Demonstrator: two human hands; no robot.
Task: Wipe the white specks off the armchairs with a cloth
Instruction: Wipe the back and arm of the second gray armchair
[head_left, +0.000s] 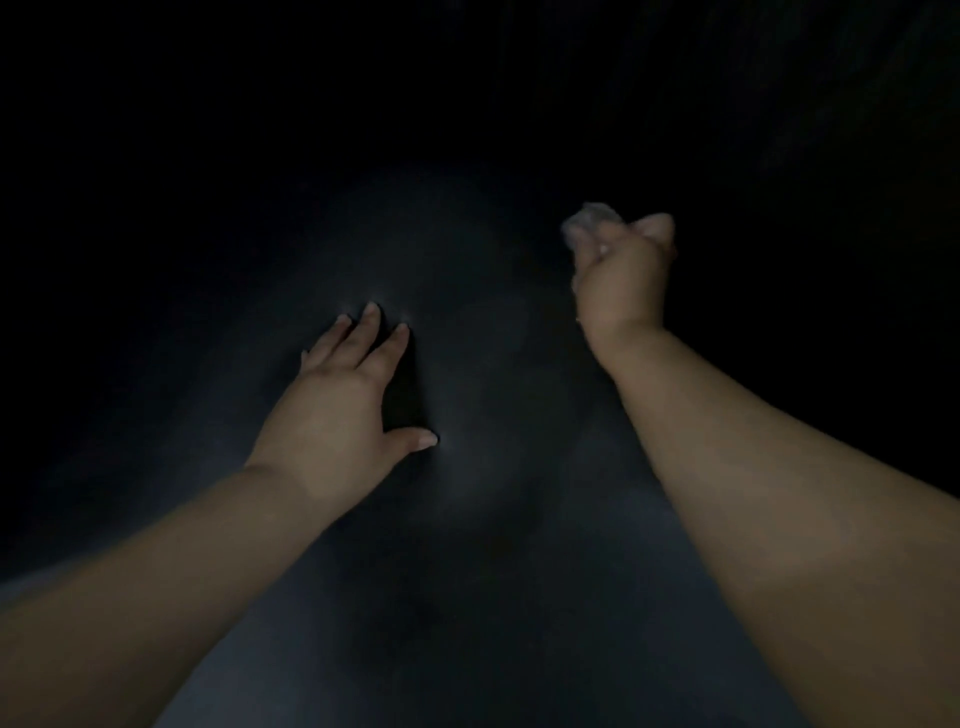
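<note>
It is very dark here. My left hand (343, 410) lies flat with its fingers straight and spread, pressing on the dark, smooth, soft surface of the armchair (483, 519). The surface dips a little under my fingertips. This hand holds nothing.

My right hand (621, 280) is farther off and to the right. Its fingers are curled tight round a small, pale grey, scrunched-up cloth (587, 223). A bit of the cloth pokes out at the top of my fist. I cannot tell if the cloth touches the chair or is just above it, because it is too dark there.

How far along am I? I think I am in the middle of wiping. The cloth is in my hand and one hand steadies the seat. I look for white specks on the part I can see, and I find none. So this patch may be clean by now. But most of the chair is hidden in the dark, so I cannot say how much is left.

Now I count. I see two hands, one cloth, and one dark chair surface. The task says armchairs, more than one, but I can only see this one.
</note>
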